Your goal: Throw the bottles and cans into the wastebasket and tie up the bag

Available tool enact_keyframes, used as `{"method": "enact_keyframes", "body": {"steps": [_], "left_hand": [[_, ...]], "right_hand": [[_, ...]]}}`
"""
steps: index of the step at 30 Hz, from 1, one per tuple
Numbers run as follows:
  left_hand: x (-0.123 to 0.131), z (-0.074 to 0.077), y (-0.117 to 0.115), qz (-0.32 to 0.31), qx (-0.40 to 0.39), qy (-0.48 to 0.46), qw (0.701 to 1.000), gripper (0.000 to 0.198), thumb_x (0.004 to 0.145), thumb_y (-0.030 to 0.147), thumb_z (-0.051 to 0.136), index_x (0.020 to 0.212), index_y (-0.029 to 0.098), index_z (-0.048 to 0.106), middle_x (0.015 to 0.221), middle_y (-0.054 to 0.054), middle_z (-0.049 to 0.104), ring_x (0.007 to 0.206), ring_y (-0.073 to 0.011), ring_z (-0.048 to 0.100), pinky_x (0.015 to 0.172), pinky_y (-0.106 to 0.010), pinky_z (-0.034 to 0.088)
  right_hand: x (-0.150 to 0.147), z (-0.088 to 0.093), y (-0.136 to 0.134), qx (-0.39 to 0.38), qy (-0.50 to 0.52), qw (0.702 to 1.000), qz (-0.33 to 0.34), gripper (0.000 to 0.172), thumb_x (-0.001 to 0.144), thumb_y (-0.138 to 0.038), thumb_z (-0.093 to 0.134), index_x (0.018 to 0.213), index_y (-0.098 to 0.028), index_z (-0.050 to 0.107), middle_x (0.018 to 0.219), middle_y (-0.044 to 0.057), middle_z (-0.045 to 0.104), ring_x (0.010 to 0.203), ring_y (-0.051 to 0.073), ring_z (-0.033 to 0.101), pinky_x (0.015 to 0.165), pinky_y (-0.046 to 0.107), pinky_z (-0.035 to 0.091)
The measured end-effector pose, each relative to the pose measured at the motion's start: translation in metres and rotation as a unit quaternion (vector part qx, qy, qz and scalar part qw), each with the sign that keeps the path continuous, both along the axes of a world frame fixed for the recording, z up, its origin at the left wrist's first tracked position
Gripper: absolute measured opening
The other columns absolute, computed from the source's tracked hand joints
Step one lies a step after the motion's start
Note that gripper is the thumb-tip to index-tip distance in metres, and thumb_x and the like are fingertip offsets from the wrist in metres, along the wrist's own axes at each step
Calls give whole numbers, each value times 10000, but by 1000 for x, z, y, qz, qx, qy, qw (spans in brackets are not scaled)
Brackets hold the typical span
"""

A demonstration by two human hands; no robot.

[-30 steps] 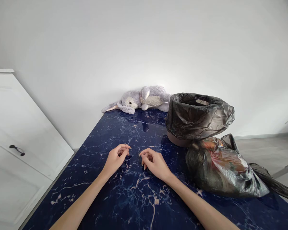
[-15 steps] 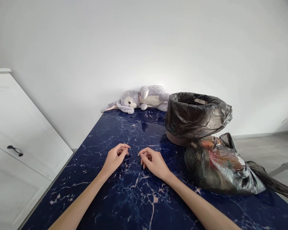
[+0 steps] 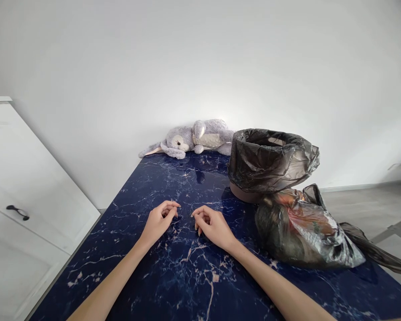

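My left hand (image 3: 159, 220) rests on the dark blue marbled table (image 3: 137, 285), its fingers loosely bent and the thumb apart from them. Nothing is in it. Facing it across a small gap, my right hand (image 3: 214, 224) lies in the same half-curled way, also holding nothing. Right of my right hand sits a dark see-through plastic bag (image 3: 307, 232), filled with orange, red and green things I cannot make out. Behind that bag stands a round bin (image 3: 243, 193) lined with a black bin bag (image 3: 267, 165). Neither hand touches them.
At the table's far edge, against the white wall, a grey plush rabbit (image 3: 210, 133) lies on its side. A white cabinet (image 3: 30, 169) with a black handle (image 3: 18, 212) stands at left. Grey floor (image 3: 364, 200) shows beyond the table's right side.
The whole view has shifted slightly, so the things appear a little further left. My hands keep their pose and place on the table.
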State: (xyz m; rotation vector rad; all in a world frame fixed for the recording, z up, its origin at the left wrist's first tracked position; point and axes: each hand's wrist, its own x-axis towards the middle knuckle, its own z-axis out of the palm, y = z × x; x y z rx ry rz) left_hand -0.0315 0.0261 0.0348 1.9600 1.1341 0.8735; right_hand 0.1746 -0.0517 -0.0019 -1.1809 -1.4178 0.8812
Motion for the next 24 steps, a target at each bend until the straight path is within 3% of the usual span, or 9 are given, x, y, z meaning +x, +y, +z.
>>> {"method": "enact_keyframes", "body": {"steps": [24], "left_hand": [[1, -1, 0, -5, -5, 4, 1000, 341, 943, 507, 595, 1048, 219, 743, 841, -52, 753, 773, -224, 705, 689, -307, 510]], "right_hand": [[1, -1, 0, -4, 3, 1000, 2, 170, 996, -374, 578, 998, -231, 671, 697, -32, 704, 550, 140, 681, 595, 244, 519]]}}
